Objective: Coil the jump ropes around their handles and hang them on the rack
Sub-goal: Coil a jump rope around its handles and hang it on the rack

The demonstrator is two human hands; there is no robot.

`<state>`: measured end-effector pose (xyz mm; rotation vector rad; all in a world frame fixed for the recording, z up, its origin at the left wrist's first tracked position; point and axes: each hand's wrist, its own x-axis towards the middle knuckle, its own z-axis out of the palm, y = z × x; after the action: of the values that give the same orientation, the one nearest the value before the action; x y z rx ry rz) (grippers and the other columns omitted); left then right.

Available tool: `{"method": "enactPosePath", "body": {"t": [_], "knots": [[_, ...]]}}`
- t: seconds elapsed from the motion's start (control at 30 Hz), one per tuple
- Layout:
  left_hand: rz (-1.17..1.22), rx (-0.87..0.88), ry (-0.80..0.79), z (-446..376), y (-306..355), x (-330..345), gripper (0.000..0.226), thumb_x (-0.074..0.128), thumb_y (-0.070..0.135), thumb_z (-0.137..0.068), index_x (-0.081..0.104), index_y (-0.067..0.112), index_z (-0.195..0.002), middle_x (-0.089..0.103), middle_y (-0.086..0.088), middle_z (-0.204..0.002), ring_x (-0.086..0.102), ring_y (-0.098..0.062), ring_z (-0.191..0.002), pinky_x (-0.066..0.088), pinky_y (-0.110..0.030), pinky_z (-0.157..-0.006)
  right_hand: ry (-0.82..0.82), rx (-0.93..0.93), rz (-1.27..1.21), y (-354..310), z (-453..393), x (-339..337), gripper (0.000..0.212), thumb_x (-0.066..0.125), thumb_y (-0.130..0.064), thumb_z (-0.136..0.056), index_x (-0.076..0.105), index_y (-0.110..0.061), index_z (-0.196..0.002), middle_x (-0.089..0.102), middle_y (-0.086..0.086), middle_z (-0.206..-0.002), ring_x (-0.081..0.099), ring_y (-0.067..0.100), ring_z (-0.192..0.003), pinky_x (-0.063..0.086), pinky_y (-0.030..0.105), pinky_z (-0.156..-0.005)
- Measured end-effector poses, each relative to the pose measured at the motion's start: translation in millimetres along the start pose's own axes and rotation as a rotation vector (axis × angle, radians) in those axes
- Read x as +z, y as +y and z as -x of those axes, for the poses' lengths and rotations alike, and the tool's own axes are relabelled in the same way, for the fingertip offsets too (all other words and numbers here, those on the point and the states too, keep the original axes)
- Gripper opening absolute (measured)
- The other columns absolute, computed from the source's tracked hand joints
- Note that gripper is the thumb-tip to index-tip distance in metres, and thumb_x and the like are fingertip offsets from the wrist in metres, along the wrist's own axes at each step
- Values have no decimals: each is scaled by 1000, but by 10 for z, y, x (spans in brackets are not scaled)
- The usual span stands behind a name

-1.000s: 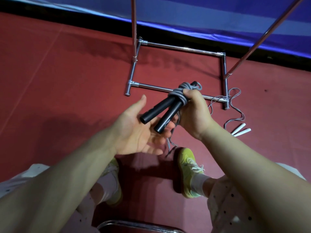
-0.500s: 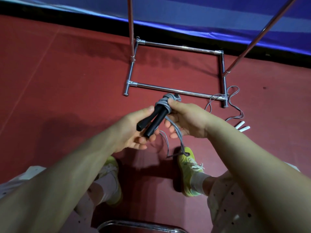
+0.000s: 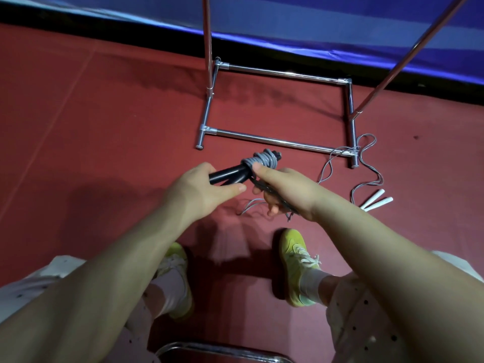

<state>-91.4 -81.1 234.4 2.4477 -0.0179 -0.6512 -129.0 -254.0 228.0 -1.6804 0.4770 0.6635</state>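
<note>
Jump rope in hand: two black cylindrical handles (image 3: 230,174) lie side by side, with grey cord (image 3: 262,159) coiled in a thick bundle round their far ends; the whole is held in the air above the red floor (image 3: 104,127), in front of the rack's base.
Left hand (image 3: 201,189): curled round the near ends of the black handles, thumb stretched out beneath them.
Right hand (image 3: 282,192): thumb pressed against the grey coil, fingers curled round a loose length of the cord that passes through the palm and hangs below it.
Loose cord end: trails down from the right hand towards the floor.
Rack: chrome metal tube rack (image 3: 275,141) stands on the floor beyond the hands, a rectangular base with two uprights rising out of view.
Second jump rope: two white slim handles (image 3: 377,200) lie together on the floor to the right, just beside the rack's near right corner; their thin grey cord (image 3: 366,163) loops over that corner of the base.
Person: yellow-green lace-up shoes (image 3: 298,265) planted on the floor, pale spotted shorts at both lower corners.
Background: blue padded wall (image 3: 314,22) with a black strip along its foot.
Bottom edge: a curved chrome tube (image 3: 222,349), partly cut off.
</note>
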Motion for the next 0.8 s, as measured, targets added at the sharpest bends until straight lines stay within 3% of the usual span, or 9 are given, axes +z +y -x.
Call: {"method": "enactPosePath", "body": {"t": [0.13,0.23,0.33,0.4,0.47,0.5,0.6,0.7,0.8], "knots": [[-101,98,100,58,-2,12,54,73,58,-66,47,18,-92,50,4,-75,52,-25,-79,34,-33,-62,17,10,-61,-26,24,58,59,40,-65,-88,57,-10,-76,32,-3,-48,35,14,-41,42,31,-57],[-237,236,225,97,-10,35,60,74,57,-66,48,21,-106,55,1,-96,51,-26,-100,40,-35,-79,54,18,-139,-26,10,79,62,38,-69,-85,52,-13,-65,31,-2,-47,32,15,-40,34,27,-53],[-311,368,268,82,-72,73,66,71,63,-61,51,20,-107,56,2,-102,50,-24,-102,38,-37,-85,113,-10,-215,-31,-10,79,52,44,-61,-88,49,-15,-63,34,5,-56,27,15,-40,29,28,-54],[-176,383,156,68,-65,73,59,65,67,-64,56,20,-98,55,6,-89,50,-19,-89,40,-32,-79,163,-48,-230,-33,-16,43,45,51,-58,-83,47,-17,-65,35,4,-59,26,14,-41,32,29,-57],[223,204,-148,79,24,20,48,51,66,-78,61,20,-87,56,8,-75,53,-16,-79,42,-23,-69,194,-134,-189,-26,-19,-16,38,50,-54,-75,45,-18,-62,34,-4,-50,27,11,-40,35,30,-59],[446,65,-334,72,65,-8,53,42,69,-81,63,21,-86,59,7,-74,56,-17,-79,45,-22,-69,189,-192,-189,-19,-19,-38,35,49,-50,-73,43,-18,-62,33,-8,-46,27,10,-39,34,29,-56],[764,-140,-736,80,95,-60,82,24,77,-65,65,13,-95,68,-8,-86,65,-25,-81,49,-40,-77,107,-316,-270,10,-14,-57,37,53,-51,-67,40,-16,-66,30,-3,-48,26,13,-44,31,26,-49],[852,-98,-915,158,90,-30,87,21,74,-64,67,7,-94,69,-12,-81,65,-25,-69,48,-40,-75,15,-395,-292,11,-28,-44,42,49,-53,-66,39,-13,-71,26,3,-52,24,14,-45,30,21,-44],[909,-92,-925,196,102,-1,78,26,72,-66,68,9,-84,60,-5,-65,55,-18,-54,47,-38,-73,-16,-404,-274,-14,5,-39,39,50,-50,-75,37,-14,-67,26,0,-49,21,12,-44,25,20,-42]]}}
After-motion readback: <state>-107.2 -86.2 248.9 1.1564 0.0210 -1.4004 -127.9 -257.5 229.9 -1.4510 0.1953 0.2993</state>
